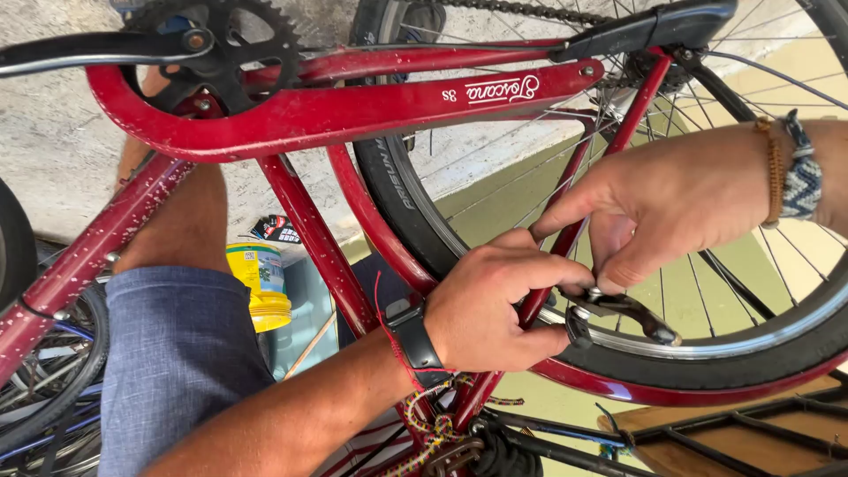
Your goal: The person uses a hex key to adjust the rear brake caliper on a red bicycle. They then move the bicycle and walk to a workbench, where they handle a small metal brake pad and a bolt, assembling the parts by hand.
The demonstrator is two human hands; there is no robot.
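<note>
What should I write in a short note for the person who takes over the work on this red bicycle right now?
Left hand: closed around the red frame stay beside the rear wheel, thumb near the brake arm.
Right hand: fingertips pinch a small metal part on top of that brake arm.
The bicycle is upside down, chainring at the top left.
Done: cannot tell.
Left: both hands are at the brake, so this work looks unfinished.
A yellow tub stands on the floor behind.
</note>
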